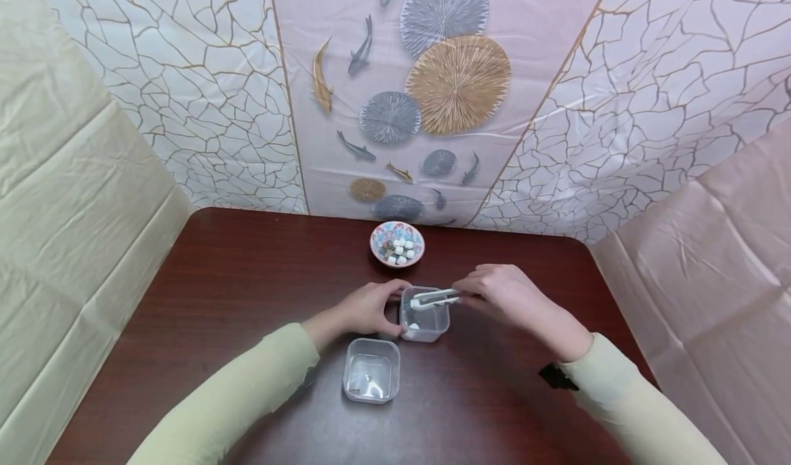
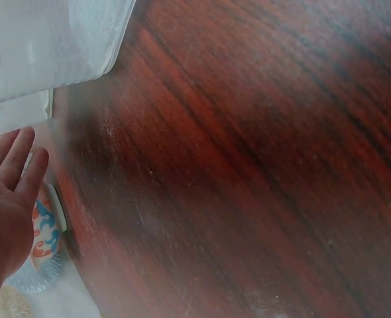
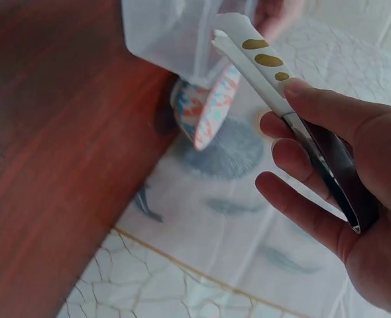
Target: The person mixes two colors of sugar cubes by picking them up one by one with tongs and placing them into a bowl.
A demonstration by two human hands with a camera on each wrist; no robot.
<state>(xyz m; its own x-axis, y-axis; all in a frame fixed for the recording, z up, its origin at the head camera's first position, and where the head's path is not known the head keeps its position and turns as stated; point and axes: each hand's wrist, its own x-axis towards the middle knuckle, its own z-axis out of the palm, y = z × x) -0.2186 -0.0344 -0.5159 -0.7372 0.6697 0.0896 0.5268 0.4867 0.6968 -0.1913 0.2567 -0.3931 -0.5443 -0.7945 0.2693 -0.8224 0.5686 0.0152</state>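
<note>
My left hand (image 1: 369,309) grips a clear plastic container (image 1: 426,337) at its left side, thumb at the near corner and fingers at the far one. My right hand (image 1: 503,291) holds small tongs (image 3: 265,73) with white ends and metal arms, pinched between thumb and fingers. The tongs' tips are over the container's inside, with a white cube (image 1: 415,303) at them. Another white piece (image 1: 414,326) lies on the container floor. Behind it, a patterned bowl (image 1: 395,230) holds several white cubes (image 1: 399,251) and some brownish pieces (image 1: 388,247).
A second clear container (image 1: 371,400) stands nearer me, front left of the gripped one, with a small dark bit in its near left corner. The dark red wooden table (image 1: 247,273) ends at patterned cloth (image 1: 235,94) behind and plain cloth at both sides.
</note>
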